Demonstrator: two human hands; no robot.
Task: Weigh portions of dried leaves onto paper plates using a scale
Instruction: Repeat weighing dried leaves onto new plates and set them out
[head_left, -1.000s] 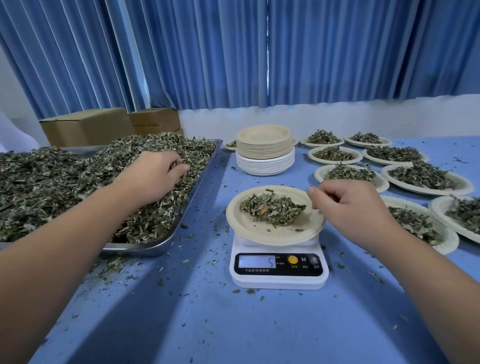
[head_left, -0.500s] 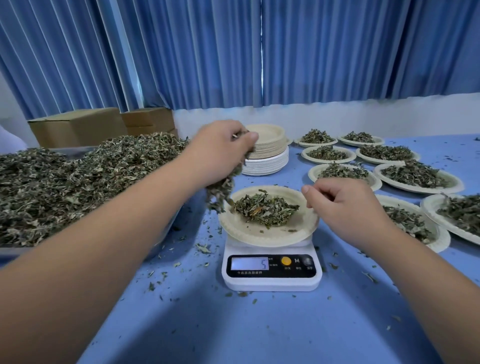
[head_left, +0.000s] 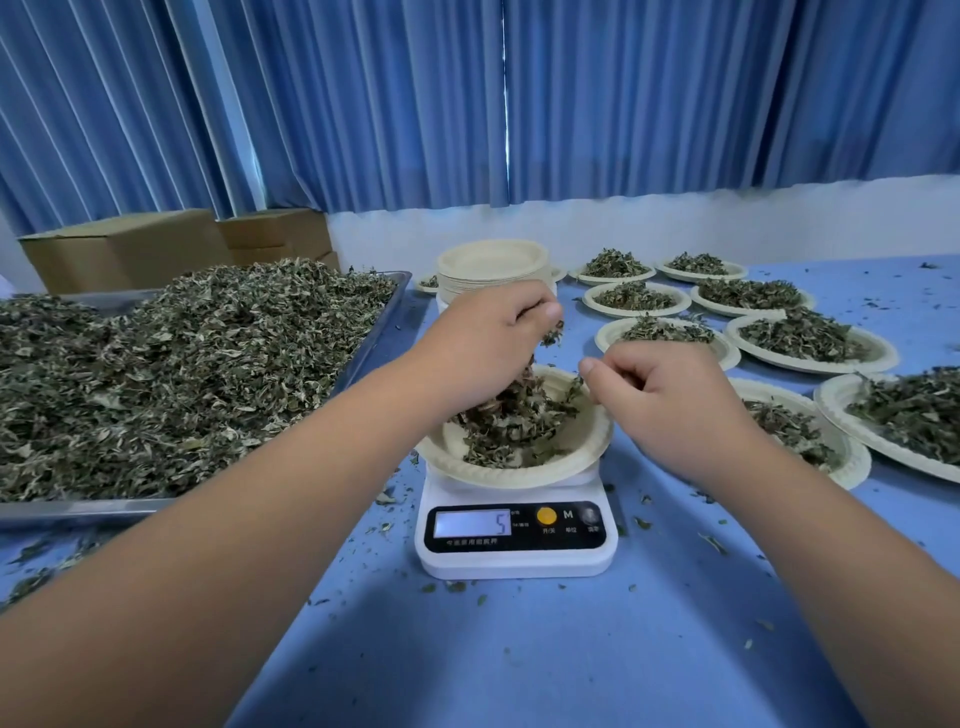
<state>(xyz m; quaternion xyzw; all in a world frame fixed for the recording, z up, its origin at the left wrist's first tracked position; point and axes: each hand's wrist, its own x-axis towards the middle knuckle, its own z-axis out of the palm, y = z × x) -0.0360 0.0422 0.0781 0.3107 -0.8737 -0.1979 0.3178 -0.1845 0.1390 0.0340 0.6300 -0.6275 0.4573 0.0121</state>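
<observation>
A white digital scale (head_left: 514, 535) stands on the blue table, its display reading 5. On it sits a paper plate (head_left: 587, 441) with a heap of dried leaves (head_left: 514, 421). My left hand (head_left: 488, 343) hovers over the plate, closed around a handful of dried leaves that trail down onto the heap. My right hand (head_left: 670, 405) is at the plate's right rim, fingers curled, thumb and forefinger pinched; whether it holds the rim or a leaf is unclear. A metal tray (head_left: 379, 322) at the left is piled with loose dried leaves (head_left: 171, 374).
A stack of empty paper plates (head_left: 493, 265) stands behind the scale. Several filled plates (head_left: 810, 338) cover the table's right side. Two cardboard boxes (head_left: 130, 249) sit behind the tray. Leaf crumbs are scattered around the scale. Blue curtains hang behind.
My left hand left the tray pile with a handful of leaves, swung right and now drops them over the plate on the scale. My right hand stayed by the plate's rim.
</observation>
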